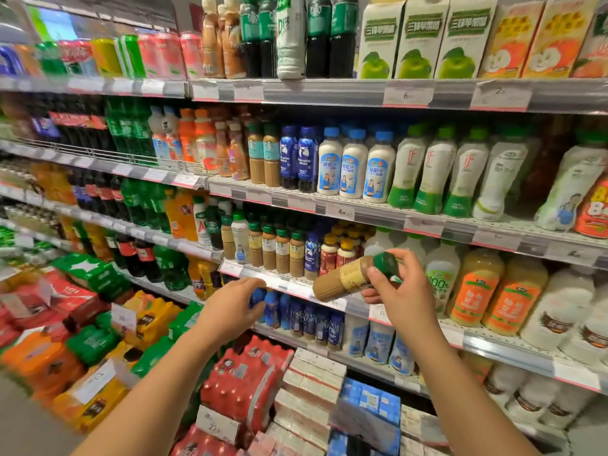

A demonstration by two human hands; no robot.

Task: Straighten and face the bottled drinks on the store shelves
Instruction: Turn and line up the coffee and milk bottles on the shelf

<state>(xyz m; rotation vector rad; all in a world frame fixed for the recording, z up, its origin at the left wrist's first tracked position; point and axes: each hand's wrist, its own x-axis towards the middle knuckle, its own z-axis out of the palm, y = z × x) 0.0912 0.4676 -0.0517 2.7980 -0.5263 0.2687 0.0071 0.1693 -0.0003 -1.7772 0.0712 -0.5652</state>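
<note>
Your store aisle: metal shelves [362, 210] packed with bottled drinks
Your right hand [399, 287] grips a tilted coffee bottle [345, 278] near its green cap, before the third shelf; left hand [232, 304] open, fingers relaxed; far-left stock blurred

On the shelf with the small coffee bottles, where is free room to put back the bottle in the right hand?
A gap shows at the shelf front, between the red-labelled bottles and the white 100% bottle, behind the held coffee bottle gripped by the right hand. The coffee row leftward is packed tight.
</note>
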